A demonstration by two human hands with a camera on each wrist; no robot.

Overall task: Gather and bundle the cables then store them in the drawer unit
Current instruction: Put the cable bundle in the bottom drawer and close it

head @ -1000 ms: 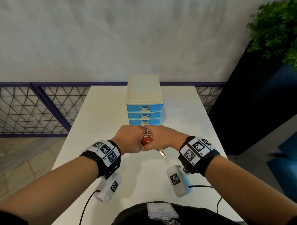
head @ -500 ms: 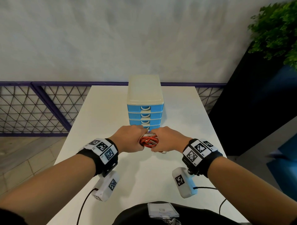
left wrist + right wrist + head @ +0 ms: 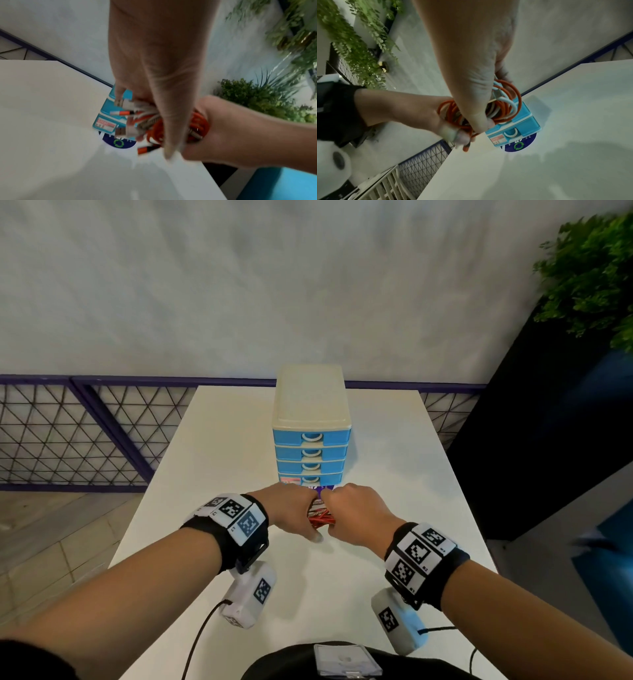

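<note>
A coiled bundle of orange and white cables point(image 3: 320, 513) is held between both hands just above the white table point(image 3: 226, 440), in front of the drawer unit point(image 3: 311, 433). My left hand point(image 3: 294, 513) grips the bundle's left side, my right hand point(image 3: 352, 515) grips its right side. In the left wrist view the cable bundle point(image 3: 154, 124) shows several plug ends sticking out past the left hand point(image 3: 159, 81). In the right wrist view orange loops of the cable bundle point(image 3: 501, 106) hang under the right hand point(image 3: 471, 67). The drawer unit point(image 3: 518, 124) has blue drawers, all closed.
A round dark-blue sticker point(image 3: 518, 144) lies on the table at the foot of the drawer unit. A purple mesh railing point(image 3: 85, 433) runs behind and left of the table. A dark planter with green plants point(image 3: 589, 285) stands to the right.
The hands moved slightly apart, showing the coil, then closed in on it again. The loose plug end that lay on the table is now gathered up with the bundle.
</note>
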